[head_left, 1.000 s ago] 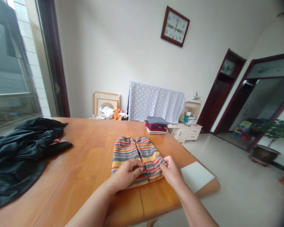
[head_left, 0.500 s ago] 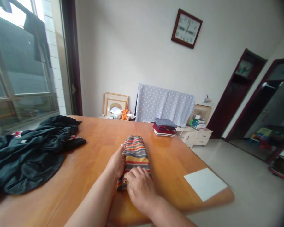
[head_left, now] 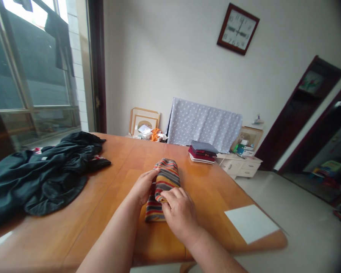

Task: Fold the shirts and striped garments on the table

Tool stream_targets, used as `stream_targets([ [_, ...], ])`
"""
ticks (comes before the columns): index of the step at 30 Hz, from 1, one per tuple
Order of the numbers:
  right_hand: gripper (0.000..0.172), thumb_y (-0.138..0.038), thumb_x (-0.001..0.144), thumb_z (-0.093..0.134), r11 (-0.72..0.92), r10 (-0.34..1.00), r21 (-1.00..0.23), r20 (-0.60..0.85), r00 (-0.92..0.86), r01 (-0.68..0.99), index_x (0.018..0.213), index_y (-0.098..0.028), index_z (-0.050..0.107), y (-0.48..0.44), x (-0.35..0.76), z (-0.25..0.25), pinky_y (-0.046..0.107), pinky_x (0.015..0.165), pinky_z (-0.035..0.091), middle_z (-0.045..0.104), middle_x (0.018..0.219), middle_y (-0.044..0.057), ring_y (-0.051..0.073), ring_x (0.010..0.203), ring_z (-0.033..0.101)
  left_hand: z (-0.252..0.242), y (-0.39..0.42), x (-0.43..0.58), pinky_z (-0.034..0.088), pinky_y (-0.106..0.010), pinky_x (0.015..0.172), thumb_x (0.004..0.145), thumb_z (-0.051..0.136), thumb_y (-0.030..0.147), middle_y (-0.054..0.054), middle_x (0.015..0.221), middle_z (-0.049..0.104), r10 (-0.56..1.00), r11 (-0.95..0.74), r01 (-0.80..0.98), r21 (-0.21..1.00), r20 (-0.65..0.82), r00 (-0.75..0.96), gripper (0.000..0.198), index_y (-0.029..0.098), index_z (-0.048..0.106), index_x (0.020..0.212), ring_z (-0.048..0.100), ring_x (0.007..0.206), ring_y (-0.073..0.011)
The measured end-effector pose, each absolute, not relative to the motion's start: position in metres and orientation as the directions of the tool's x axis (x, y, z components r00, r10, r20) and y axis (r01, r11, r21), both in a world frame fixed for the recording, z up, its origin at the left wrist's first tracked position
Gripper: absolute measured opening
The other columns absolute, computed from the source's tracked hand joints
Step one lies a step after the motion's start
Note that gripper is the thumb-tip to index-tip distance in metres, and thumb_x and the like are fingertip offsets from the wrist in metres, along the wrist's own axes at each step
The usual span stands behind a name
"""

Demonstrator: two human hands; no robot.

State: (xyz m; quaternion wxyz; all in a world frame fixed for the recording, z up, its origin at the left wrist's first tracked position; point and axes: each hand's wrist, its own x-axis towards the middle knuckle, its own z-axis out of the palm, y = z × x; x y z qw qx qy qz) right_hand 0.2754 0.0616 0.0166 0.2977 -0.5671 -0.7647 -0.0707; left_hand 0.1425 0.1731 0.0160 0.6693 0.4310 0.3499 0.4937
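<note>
Two bare hands on one striped fabric bundle [head_left: 168, 175], which lies near the middle of the wooden surface [head_left: 207, 193], narrow and folded, banded in red, yellow and grey. Your left hand [head_left: 142, 185] lies against its left side, fingers [head_left: 147, 179] together; you cannot tell from this view whether they clamp the cloth or only rest on it. Your right hand [head_left: 179, 214] sits over the near part, fingers [head_left: 174, 197] bent and clamped on a folded edge at the bundle's middle.

Handling estimate: light, soft and limp, with layers likely to slide over one another. Take hold across the full thickness of the fold, not the top layer alone, and press down from above, since the glossy wood may offer little grip.

Also on the surface: one crumpled black garment [head_left: 45, 178], well to your left, and one stack of folded clothes [head_left: 203, 151], at the far edge. One white sheet [head_left: 251, 223] lies at the near right corner. Beyond stand a polka-dot cloth [head_left: 204, 123] and a white chest of drawers [head_left: 238, 167].
</note>
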Motion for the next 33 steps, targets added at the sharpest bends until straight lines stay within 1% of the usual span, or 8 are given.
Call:
stream_targets([
  [2,0.014,-0.023,0.091,0.061,0.385,0.822,-0.176,0.512,-0.25,0.906,0.102,-0.028,0.07,0.058,0.268,0.013,0.038,0.089,0.042,0.067,0.097,0.004,0.024,0.099,0.057,0.011,0.177,0.136,0.057,-0.032,0.069,0.082,0.068,0.049,-0.013,0.09,0.077,0.982,0.096,-0.28,0.955,-0.046,0.182,0.042,0.011,0.072,0.1,0.073,0.079,-0.0246],
  [4,0.016,-0.024,0.09,0.063,0.42,0.828,-0.148,0.466,-0.311,0.896,0.104,-0.028,0.07,0.054,0.262,0.005,0.039,0.089,0.042,0.067,0.098,0.004,0.025,0.098,0.057,0.003,0.183,0.133,0.055,-0.031,0.067,0.086,0.061,0.05,-0.011,0.086,0.077,0.995,0.019,-0.051,0.999,-0.014,0.096,0.041,0.013,0.073,0.096,0.072,0.078,-0.0253],
  [9,0.027,-0.023,0.091,0.06,0.452,0.834,-0.198,0.441,-0.333,0.87,0.116,-0.028,0.069,0.044,0.26,-0.007,0.041,0.096,0.042,0.069,0.104,0.005,0.025,0.104,0.058,-0.015,0.196,0.131,0.051,-0.033,0.074,0.083,0.06,0.043,-0.009,0.091,0.077,0.993,-0.119,0.396,0.91,0.115,0.036,0.034,0.017,0.074,0.1,0.071,0.086,-0.0277],
  [13,0.023,-0.025,0.092,0.057,0.486,0.822,-0.368,0.501,-0.272,0.792,0.111,-0.026,0.071,0.052,0.281,-0.001,0.038,0.097,0.045,0.071,0.106,0.005,0.023,0.103,0.06,-0.021,0.202,0.131,0.046,-0.035,0.09,0.074,0.066,0.028,-0.013,0.112,0.073,0.989,-0.14,0.543,0.828,0.144,0.036,0.037,0.019,0.07,0.11,0.065,0.106,-0.0304],
  [19,0.025,-0.028,0.096,0.048,0.276,0.854,-0.653,0.503,0.132,0.705,0.103,-0.022,0.072,0.065,0.33,-0.006,0.032,0.086,0.05,0.072,0.1,0.007,0.021,0.097,0.065,-0.024,0.203,0.132,0.044,-0.037,0.093,0.08,0.061,0.03,-0.016,0.125,0.066,0.988,-0.146,0.67,0.728,0.141,0.062,0.045,0.021,0.063,0.124,0.061,0.115,-0.0321],
  [25,0.019,-0.032,0.092,0.057,0.309,0.84,-0.528,0.542,0.033,0.791,0.104,-0.024,0.069,0.037,0.327,-0.011,0.035,0.088,0.05,0.068,0.103,0.007,0.023,0.099,0.062,-0.023,0.202,0.134,0.043,-0.034,0.095,0.085,0.058,0.034,-0.015,0.127,0.065,0.982,-0.181,0.71,0.68,0.164,0.094,0.046,0.021,0.058,0.129,0.061,0.118,-0.0294],
  [30,0.064,-0.037,0.073,0.08,0.326,0.855,-0.366,0.507,-0.107,0.871,0.132,-0.028,0.059,0.025,0.312,-0.017,0.046,0.1,0.045,0.062,0.127,0.008,0.03,0.113,0.057,-0.023,0.2,0.137,0.043,-0.034,0.096,0.086,0.057,0.034,-0.015,0.128,0.063,0.979,-0.194,0.743,0.641,0.173,0.107,0.047,0.021,0.057,0.131,0.061,0.118,-0.0285],
  [33,0.044,-0.028,0.08,0.074,0.312,0.865,-0.394,0.495,-0.086,0.864,0.123,-0.029,0.064,0.031,0.312,-0.022,0.041,0.096,0.045,0.065,0.12,0.006,0.026,0.108,0.059,-0.022,0.198,0.138,0.044,-0.035,0.094,0.087,0.055,0.033,-0.015,0.125,0.063,0.977,-0.202,0.766,0.611,0.176,0.118,0.042,0.021,0.059,0.127,0.062,0.114,-0.0292],
])
